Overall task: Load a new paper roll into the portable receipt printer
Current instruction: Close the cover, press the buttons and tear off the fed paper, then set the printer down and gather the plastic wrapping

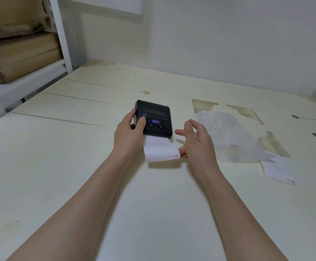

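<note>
I am gripping the printer (154, 117) at its left edge with my left hand (129, 131), fingers curled round the side and thumb pressing on top. My right hand (195, 140) is mostly open, fingers spread, with only the lower fingertips pinching the right corner of the paper strip (160, 149) that is feeding out of the printer's near edge. The printer is sitting closed on the surface (59, 166), its small screen lit. To tear cleanly, I judge I should be holding the printer firmly down and pulling the strip sideways against the slot edge. Red lettering near the strip's end is too small to read. Right of the printer, a crumpled clear wrapper (228, 132) and another loose paper strip (279, 172) are lying.
</note>
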`<action>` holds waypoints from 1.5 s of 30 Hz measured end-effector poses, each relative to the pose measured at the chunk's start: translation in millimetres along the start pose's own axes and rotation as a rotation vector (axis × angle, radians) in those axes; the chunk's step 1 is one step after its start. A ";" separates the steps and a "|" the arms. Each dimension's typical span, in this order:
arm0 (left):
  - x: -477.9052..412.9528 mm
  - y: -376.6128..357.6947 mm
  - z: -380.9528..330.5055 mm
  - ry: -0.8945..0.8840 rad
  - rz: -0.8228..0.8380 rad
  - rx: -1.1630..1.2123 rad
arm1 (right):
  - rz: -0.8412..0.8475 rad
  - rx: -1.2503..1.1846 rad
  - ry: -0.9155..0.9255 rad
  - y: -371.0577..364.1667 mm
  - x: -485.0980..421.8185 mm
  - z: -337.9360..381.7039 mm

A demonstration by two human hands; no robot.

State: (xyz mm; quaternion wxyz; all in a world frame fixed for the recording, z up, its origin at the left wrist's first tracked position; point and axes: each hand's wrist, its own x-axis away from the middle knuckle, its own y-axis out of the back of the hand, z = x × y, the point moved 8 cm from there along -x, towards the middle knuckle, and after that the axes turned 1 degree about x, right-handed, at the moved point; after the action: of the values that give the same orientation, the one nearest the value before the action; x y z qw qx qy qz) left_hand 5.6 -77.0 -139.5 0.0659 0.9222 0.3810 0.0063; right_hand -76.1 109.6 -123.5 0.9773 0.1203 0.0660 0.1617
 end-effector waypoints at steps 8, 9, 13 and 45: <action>-0.2 8.1 -6.1 -0.082 -0.065 -0.239 | 0.016 0.015 0.003 -2.6 5.4 2.7; -1.1 8.3 -5.2 -0.090 -0.073 -0.249 | 0.017 0.017 0.003 -2.6 5.9 2.6; -0.2 14.1 -9.3 -0.169 -0.130 -0.280 | 0.018 0.026 0.003 -3.8 5.8 1.3; 85.3 -34.2 -60.6 -0.436 -0.149 -0.321 | -0.663 0.679 -0.256 188.1 28.4 -22.8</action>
State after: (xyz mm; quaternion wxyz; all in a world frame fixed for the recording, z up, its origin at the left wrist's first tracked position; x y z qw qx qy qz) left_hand 38.4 14.0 -87.0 0.2920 0.8490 0.4185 -0.1368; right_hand -109.6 296.7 -99.7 0.8819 0.4235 0.0291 -0.2049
